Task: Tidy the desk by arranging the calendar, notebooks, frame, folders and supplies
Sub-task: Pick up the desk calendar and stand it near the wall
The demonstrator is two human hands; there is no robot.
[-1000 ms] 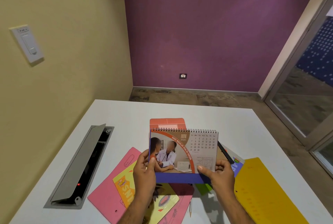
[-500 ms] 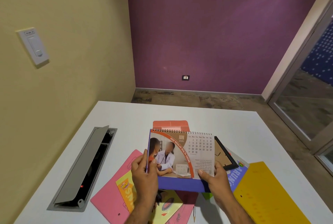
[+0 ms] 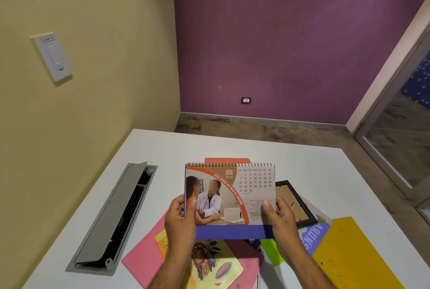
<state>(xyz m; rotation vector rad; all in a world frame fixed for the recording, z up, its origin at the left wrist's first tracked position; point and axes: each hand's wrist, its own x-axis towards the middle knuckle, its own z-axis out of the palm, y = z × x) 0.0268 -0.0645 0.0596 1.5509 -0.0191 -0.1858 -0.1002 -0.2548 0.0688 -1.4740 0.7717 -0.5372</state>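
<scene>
— Head view, what lies nearest, and how many?
— One pink folder (image 3: pixel 142 258), one yellow notebook (image 3: pixel 216 265) on it, one yellow folder (image 3: pixel 356 256) (matte card).

— And the hands?
— Left hand (image 3: pixel 180 221) and right hand (image 3: pixel 282 221) each pinch a lower side edge of the single spiral-bound calendar (image 3: pixel 230 195), held upright above the white desk (image 3: pixel 162 149).

— Beyond?
— One black frame (image 3: pixel 294 202), lying flat.

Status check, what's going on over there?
Left hand and right hand grip calendar, raised over desk. Folders, notebooks, frame cluttered beneath.
</scene>
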